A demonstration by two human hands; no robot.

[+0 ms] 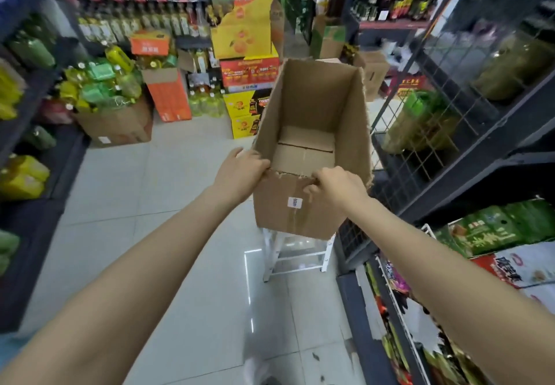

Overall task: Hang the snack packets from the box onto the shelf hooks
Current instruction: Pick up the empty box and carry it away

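An open brown cardboard box (297, 213) rests on a white stool (295, 257) in the aisle. Its inside shows only bare cardboard; no packets are visible in it. My left hand (240, 171) grips the near left corner of the box rim. My right hand (336, 186) holds the near rim at its torn right part. Snack packets (396, 282) hang on the wire rack (399, 309) at the lower right. More green packets (492, 228) sit on the dark shelf to the right.
Dark metal shelving with a wire grid panel (420, 150) runs along the right. Stacked drink cartons (249, 84) and a box of oil bottles (117, 126) stand ahead on the left. Shelves of goods line the left side. Pale floor tiles (180, 249) lie between.
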